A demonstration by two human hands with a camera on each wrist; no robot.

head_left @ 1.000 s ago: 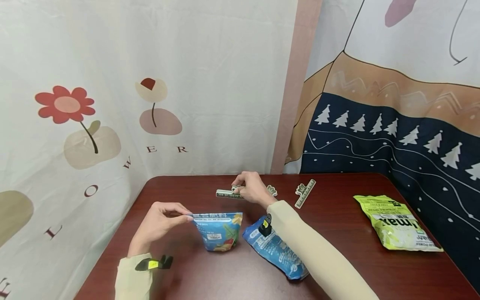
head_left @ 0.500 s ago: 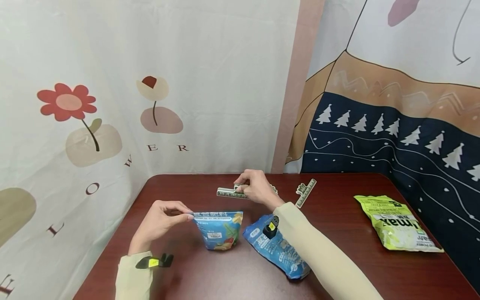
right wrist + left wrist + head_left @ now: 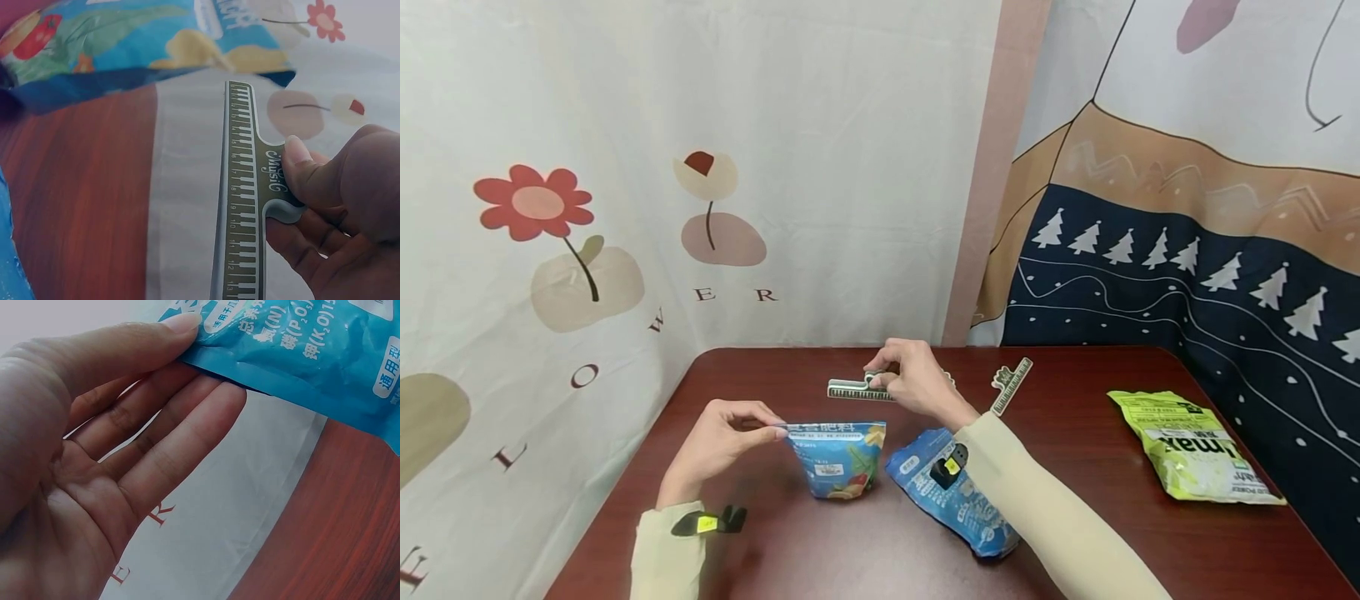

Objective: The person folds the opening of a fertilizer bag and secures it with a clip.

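My left hand [image 3: 722, 446] pinches the top left corner of a blue fertilizer bag [image 3: 838, 462], thumb on its printed face and fingers behind, as the left wrist view shows. The bag is upright, its top edge folded flat. Beyond it, my right hand [image 3: 917, 379] pinches the handle of a long clip [image 3: 850, 389], held behind and above the bag. In the right wrist view this clip [image 3: 240, 187] bears a piano-key ruler pattern and the word "Music". Its long edges look close together. A second blue bag [image 3: 951, 500] lies under my right forearm, partly hidden.
A similar clip [image 3: 1012, 387] lies at the back of the red-brown table [image 3: 1075, 533]. Part of another clip [image 3: 950, 377] shows behind my right hand. A yellow-green bag [image 3: 1195, 450] lies on the right side. Printed curtains hang along the back and sides.
My right hand with the clip shifts very slightly, first right and then a little back left. My left hand and the bag it pinches stay nearly still.
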